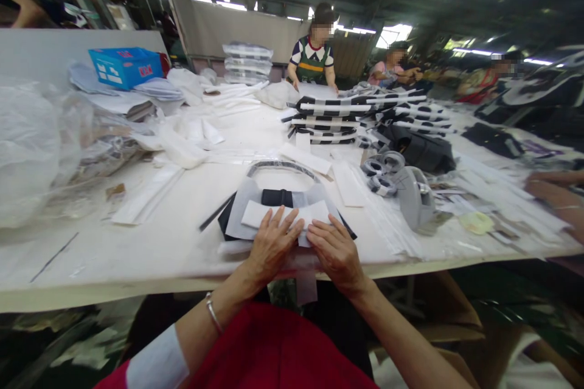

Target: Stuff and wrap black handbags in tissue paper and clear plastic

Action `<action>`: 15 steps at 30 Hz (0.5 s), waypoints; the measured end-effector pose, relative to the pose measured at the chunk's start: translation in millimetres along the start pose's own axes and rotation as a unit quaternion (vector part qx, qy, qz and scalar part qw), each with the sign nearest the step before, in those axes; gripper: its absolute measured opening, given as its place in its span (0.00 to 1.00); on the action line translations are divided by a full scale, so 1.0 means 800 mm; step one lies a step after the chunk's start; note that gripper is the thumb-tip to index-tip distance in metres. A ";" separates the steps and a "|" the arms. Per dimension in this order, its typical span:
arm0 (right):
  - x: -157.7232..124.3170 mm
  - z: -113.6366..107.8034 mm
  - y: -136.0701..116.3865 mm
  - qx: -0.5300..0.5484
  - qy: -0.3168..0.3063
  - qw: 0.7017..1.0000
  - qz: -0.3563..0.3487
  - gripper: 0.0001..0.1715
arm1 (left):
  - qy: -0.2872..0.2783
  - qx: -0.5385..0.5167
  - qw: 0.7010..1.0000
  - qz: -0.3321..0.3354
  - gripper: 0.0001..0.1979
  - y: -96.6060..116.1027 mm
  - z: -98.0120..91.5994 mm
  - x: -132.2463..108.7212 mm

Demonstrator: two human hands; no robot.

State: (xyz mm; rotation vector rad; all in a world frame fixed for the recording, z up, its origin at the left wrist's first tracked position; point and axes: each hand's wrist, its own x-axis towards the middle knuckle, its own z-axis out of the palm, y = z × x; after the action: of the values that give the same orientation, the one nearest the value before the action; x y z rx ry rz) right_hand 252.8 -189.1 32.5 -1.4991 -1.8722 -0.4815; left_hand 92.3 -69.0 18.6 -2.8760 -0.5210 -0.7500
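Note:
A black handbag (pixel 227 219) lies flat at the table's near edge, its wrapped handle (pixel 285 165) curving away from me. White sheet material (pixel 238 209) covers most of its front, and a black buckle-like strap (pixel 276 197) shows in the middle. Across the lower part rests a folded white foam strip (pixel 255 214). My left hand (pixel 276 237) lies on this strip with fingers stretched out. Beside it, my right hand (pixel 335 249) presses the strip's right end, its fingers also extended. Beneath my hands a clear flap (pixel 306 289) hangs over the edge.
Tape rolls (pixel 382 171) and a grey tape dispenser (pixel 415 197) stand to the right. Behind them are stacked wrapped bags (pixel 328 121). Plastic bags (pixel 36 152) and a blue box (pixel 125 67) lie left. A co-worker (pixel 314 55) stands across the table; another person's arm (pixel 556 194) reaches in at right.

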 end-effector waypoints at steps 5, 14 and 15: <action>0.005 -0.014 -0.004 0.016 -0.033 0.999 0.021 0.10 | -0.001 0.001 1.000 0.023 0.17 -0.003 0.003 0.000; 0.123 0.000 0.034 0.016 -0.125 0.988 0.089 0.22 | 0.029 0.009 0.999 0.025 0.19 -0.005 0.011 -0.003; 0.129 0.010 0.044 0.002 -0.165 0.982 0.096 0.24 | 0.031 0.007 0.999 0.025 0.19 -0.006 0.012 -0.003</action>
State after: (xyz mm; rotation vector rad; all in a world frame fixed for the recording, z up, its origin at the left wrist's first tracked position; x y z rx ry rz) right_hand 273.7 -102.1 95.2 -1.8234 -1.9432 -0.1441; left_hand 92.8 -63.5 9.4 -2.8303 -0.4422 -0.8209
